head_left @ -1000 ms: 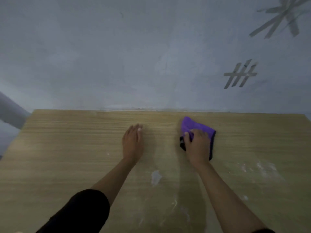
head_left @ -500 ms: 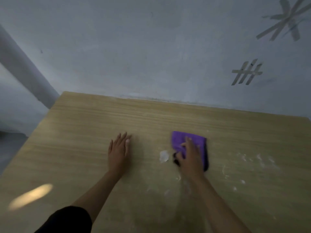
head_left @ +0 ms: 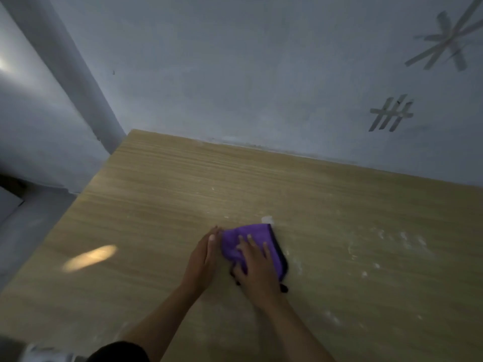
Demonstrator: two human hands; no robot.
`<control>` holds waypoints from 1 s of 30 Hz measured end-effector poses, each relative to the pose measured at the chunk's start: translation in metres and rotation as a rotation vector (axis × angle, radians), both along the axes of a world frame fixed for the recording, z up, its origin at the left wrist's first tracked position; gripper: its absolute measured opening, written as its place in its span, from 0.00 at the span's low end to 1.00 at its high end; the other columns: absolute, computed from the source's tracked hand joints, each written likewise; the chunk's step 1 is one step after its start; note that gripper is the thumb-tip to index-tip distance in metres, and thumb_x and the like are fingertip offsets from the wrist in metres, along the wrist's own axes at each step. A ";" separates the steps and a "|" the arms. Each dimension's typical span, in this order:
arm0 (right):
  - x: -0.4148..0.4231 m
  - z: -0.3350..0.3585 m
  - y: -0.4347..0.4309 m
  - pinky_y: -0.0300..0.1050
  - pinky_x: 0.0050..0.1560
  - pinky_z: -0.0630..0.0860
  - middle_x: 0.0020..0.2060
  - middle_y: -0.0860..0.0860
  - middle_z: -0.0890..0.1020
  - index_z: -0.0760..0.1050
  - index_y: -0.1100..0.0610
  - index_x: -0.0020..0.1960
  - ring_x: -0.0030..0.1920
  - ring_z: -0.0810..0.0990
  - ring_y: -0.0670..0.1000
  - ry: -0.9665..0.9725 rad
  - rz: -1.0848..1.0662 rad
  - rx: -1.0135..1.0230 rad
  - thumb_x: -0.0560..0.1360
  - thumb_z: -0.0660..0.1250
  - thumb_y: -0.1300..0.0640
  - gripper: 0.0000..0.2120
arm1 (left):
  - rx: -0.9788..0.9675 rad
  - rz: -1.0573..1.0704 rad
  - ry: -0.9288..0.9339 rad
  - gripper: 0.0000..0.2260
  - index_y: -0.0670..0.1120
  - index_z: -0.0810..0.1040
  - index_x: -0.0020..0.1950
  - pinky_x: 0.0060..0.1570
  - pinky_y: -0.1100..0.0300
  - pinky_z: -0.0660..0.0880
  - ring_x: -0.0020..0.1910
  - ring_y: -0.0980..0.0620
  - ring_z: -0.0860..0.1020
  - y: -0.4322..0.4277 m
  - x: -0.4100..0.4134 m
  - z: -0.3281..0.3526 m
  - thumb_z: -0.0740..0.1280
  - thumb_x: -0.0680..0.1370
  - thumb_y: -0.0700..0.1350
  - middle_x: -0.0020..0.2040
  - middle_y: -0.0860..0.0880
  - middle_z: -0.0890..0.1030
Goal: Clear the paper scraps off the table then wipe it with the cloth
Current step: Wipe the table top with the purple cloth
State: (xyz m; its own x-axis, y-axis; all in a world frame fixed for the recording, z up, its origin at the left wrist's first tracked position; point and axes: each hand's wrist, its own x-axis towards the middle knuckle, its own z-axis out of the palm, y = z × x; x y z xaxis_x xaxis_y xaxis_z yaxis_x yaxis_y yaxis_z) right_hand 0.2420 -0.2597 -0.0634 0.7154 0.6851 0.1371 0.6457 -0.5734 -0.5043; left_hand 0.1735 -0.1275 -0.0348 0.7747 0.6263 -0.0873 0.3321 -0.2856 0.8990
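Observation:
A purple cloth (head_left: 245,237) with a dark edge lies on the wooden table (head_left: 162,194). My right hand (head_left: 257,269) presses flat on the cloth with its fingers spread. My left hand (head_left: 203,257) rests flat on the table, its fingertips touching the cloth's left edge. A small white paper scrap (head_left: 267,219) sits just beyond the cloth's far corner. Faint white smears and crumbs (head_left: 386,239) mark the table to the right of the cloth.
A grey wall (head_left: 261,87) runs along the table's far edge, with tape marks (head_left: 390,114) at the right. The table's left edge (head_left: 86,189) drops to the floor. A patch of light (head_left: 90,257) lies on the table's left part.
My right hand has slid the cloth left, up against my left hand. The paper scrap now lies beyond the cloth's far right corner instead of to its left. The view has swung left.

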 end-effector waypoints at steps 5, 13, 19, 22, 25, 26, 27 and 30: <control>0.035 -0.001 -0.062 0.53 0.72 0.50 0.68 0.54 0.72 0.73 0.58 0.61 0.71 0.62 0.51 0.035 -0.461 0.000 0.75 0.58 0.54 0.17 | 0.070 0.041 -0.007 0.16 0.47 0.73 0.65 0.65 0.67 0.60 0.65 0.58 0.68 0.023 -0.035 -0.001 0.51 0.81 0.47 0.66 0.50 0.73; -0.046 0.044 0.058 0.50 0.59 0.63 0.54 0.61 0.79 0.77 0.60 0.48 0.56 0.72 0.59 0.001 -0.322 0.025 0.67 0.57 0.48 0.19 | 0.152 0.122 0.005 0.24 0.47 0.73 0.64 0.72 0.52 0.57 0.68 0.50 0.67 0.048 -0.090 0.001 0.44 0.79 0.52 0.65 0.47 0.74; -0.131 0.009 0.075 0.46 0.72 0.55 0.69 0.51 0.70 0.74 0.55 0.60 0.72 0.61 0.50 0.099 0.093 0.018 0.71 0.60 0.51 0.19 | 0.064 0.078 0.091 0.18 0.43 0.68 0.68 0.73 0.48 0.57 0.72 0.46 0.63 0.051 -0.126 0.000 0.50 0.82 0.45 0.70 0.43 0.69; -0.111 0.001 0.026 0.44 0.69 0.54 0.67 0.53 0.73 0.75 0.55 0.60 0.70 0.63 0.48 0.120 -0.081 0.096 0.71 0.59 0.48 0.20 | 0.074 0.048 0.071 0.19 0.44 0.70 0.67 0.74 0.49 0.54 0.72 0.49 0.63 0.058 -0.138 0.001 0.48 0.82 0.46 0.70 0.45 0.70; -0.083 0.005 -0.030 0.50 0.71 0.58 0.68 0.55 0.71 0.72 0.60 0.63 0.71 0.65 0.55 0.142 -0.407 0.086 0.74 0.63 0.52 0.20 | 0.069 0.044 0.068 0.21 0.46 0.69 0.68 0.73 0.49 0.55 0.72 0.50 0.63 0.059 -0.151 0.000 0.47 0.80 0.52 0.70 0.46 0.70; -0.075 0.006 -0.046 0.53 0.71 0.59 0.68 0.56 0.70 0.73 0.60 0.62 0.71 0.64 0.56 0.121 -0.471 0.070 0.74 0.65 0.56 0.18 | 0.041 0.062 0.048 0.23 0.46 0.67 0.69 0.73 0.50 0.57 0.71 0.51 0.64 0.058 -0.156 0.001 0.47 0.79 0.55 0.69 0.47 0.70; -0.069 0.008 -0.057 0.55 0.72 0.59 0.69 0.57 0.69 0.73 0.61 0.62 0.71 0.63 0.56 0.116 -0.524 0.040 0.75 0.65 0.58 0.16 | 0.007 0.085 0.022 0.26 0.47 0.66 0.69 0.72 0.51 0.59 0.70 0.51 0.66 0.057 -0.162 0.001 0.47 0.78 0.58 0.69 0.47 0.70; -0.073 0.014 -0.053 0.56 0.69 0.62 0.65 0.59 0.73 0.74 0.62 0.57 0.70 0.65 0.58 0.141 -0.647 0.032 0.74 0.64 0.60 0.13 | -0.061 0.124 -0.033 0.30 0.47 0.64 0.70 0.69 0.54 0.61 0.69 0.53 0.66 0.056 -0.175 0.003 0.46 0.76 0.63 0.70 0.46 0.70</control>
